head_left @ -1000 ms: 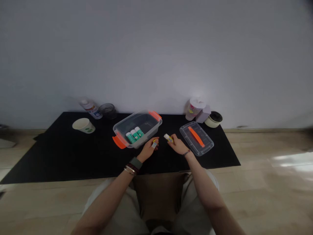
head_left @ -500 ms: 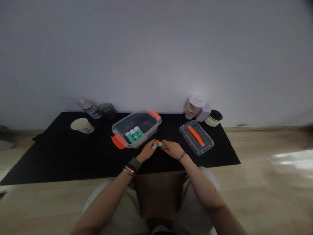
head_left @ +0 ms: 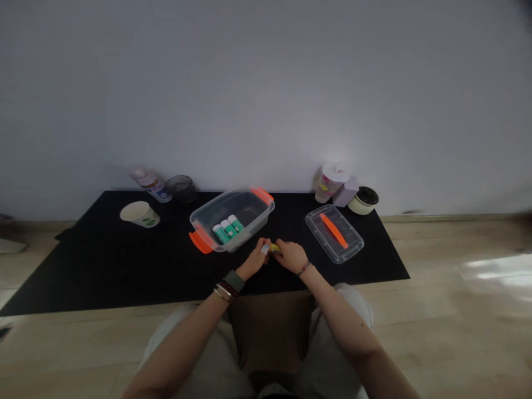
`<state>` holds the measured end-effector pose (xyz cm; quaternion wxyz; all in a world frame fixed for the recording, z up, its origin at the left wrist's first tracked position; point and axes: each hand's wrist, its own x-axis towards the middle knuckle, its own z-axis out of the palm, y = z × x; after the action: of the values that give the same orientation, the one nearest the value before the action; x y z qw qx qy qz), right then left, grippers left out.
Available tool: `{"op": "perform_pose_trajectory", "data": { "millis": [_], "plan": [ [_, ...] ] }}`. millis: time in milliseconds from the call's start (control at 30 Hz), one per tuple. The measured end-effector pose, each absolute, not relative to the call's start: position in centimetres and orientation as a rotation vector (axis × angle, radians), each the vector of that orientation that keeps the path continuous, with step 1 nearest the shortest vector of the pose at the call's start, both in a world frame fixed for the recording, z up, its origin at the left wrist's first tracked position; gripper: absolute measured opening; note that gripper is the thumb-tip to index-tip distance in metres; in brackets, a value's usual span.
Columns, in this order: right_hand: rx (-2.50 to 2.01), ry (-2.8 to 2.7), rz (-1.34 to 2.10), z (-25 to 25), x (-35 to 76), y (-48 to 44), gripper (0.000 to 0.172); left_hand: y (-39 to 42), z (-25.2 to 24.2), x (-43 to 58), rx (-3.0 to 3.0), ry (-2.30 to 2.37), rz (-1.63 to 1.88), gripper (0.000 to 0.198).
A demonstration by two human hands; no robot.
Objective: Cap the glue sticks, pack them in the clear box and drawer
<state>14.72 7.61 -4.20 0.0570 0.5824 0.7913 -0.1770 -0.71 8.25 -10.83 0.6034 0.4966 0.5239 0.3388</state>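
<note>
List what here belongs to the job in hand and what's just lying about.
In use: left hand, right hand, yellow glue stick, clear plastic box, three green glue sticks, orange-handled lid.
Lying about: paper cup, spray bottle, cream lidded pot.

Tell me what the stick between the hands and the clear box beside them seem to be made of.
The yellow-and-white stick is probably plastic, but too small and hidden to be sure. The box looks like clear, glossy plastic: green tubes show through its wall. Its orange handle looks like opaque plastic.
</note>
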Motion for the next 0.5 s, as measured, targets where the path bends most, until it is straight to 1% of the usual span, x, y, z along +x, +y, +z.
{"op": "perform_pose_trajectory", "data": {
  "millis": [167, 333, 500],
  "plan": [
    [1.859, 2.322, -0.444, -3.8, 14.2, 7.6, 0.027, 8.2, -11.1, -0.2, 1.178, 1.367, 0.819, 0.050],
    [1.858, 2.298, -0.420, -4.0, 13.7, 7.4, 0.025, 7.6, -10.4, -0.5, 1.413, 1.454, 0.811, 0.035],
    [1.871, 2.270, -0.415, -4.4, 13.1, 7.1, 0.022, 7.1, -9.8, -0.2, 1.496, 1.450, 0.753, 0.030]
  ]
}}
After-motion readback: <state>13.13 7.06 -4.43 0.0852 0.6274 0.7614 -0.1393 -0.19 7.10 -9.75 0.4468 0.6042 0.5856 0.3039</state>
